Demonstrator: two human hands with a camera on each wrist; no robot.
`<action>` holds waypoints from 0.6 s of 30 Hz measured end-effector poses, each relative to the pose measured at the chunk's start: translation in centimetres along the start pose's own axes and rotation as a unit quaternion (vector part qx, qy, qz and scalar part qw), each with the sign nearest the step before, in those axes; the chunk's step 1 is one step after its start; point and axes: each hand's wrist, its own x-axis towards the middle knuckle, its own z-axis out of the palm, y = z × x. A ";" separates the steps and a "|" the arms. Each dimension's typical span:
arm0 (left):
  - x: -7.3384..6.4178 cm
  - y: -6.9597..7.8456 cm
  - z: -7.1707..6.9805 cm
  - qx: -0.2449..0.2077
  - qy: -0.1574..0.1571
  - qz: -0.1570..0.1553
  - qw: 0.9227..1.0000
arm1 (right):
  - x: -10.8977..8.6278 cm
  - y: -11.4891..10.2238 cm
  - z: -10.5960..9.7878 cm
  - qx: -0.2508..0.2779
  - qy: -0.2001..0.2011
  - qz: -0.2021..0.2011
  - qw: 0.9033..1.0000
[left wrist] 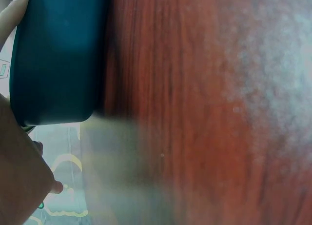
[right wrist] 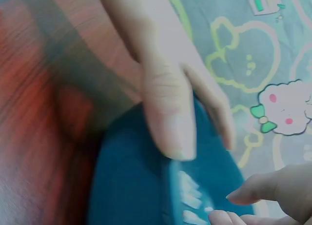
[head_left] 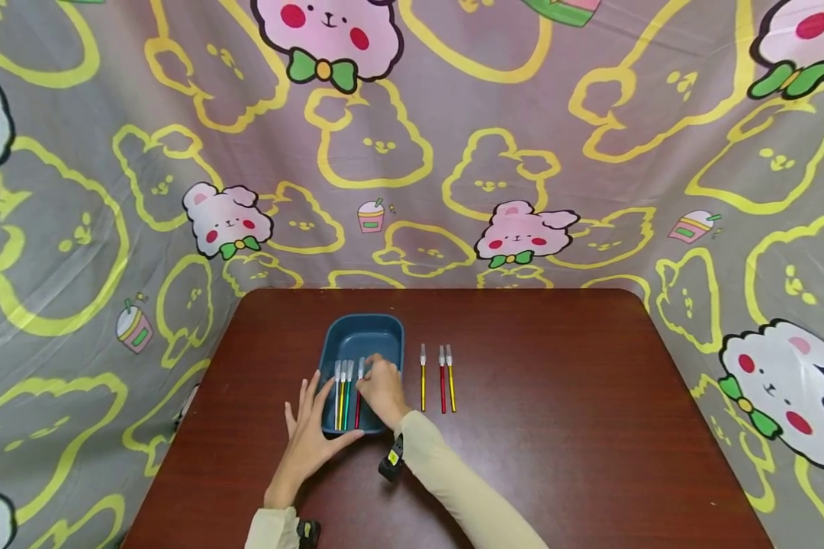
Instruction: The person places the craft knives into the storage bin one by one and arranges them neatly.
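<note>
A dark blue tray [head_left: 365, 317] sits on the table, left of its middle. My left hand [head_left: 307, 436] steadies its near left corner, fingers spread along the side and thumb at the front rim; the right wrist view shows that thumb [right wrist: 170, 117] on the rim. With bent fingers my right hand [head_left: 384, 390] reaches into the tray and pinches a red-handled craft knife [head_left: 358, 412] with a clear cap. Left of it lie a silver craft knife [head_left: 337, 408], a yellow one [head_left: 342, 404] and a green one [head_left: 349, 406], side by side, caps pointing away.
Right of the tray on the brown table [head_left: 556, 427] lie a yellow craft knife [head_left: 423, 385], a red one [head_left: 442, 387] and another yellow one [head_left: 452, 387], the last two close together. A patterned curtain [head_left: 412, 175] stands behind the table and along its sides.
</note>
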 end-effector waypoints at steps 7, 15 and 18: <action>0.1 -0.1 0.0 0.003 -0.008 -0.008 1.000 | -0.1 -0.5 -1.7 0.013 0.002 0.006 1.000; 0.1 -0.2 0.1 -0.001 -0.009 -0.009 1.000 | -0.3 -0.5 -3.6 0.015 0.021 -0.003 1.000; 0.0 -0.2 0.1 -0.003 -0.009 -0.010 1.000 | -0.3 -0.4 -4.3 0.006 0.033 -0.007 0.999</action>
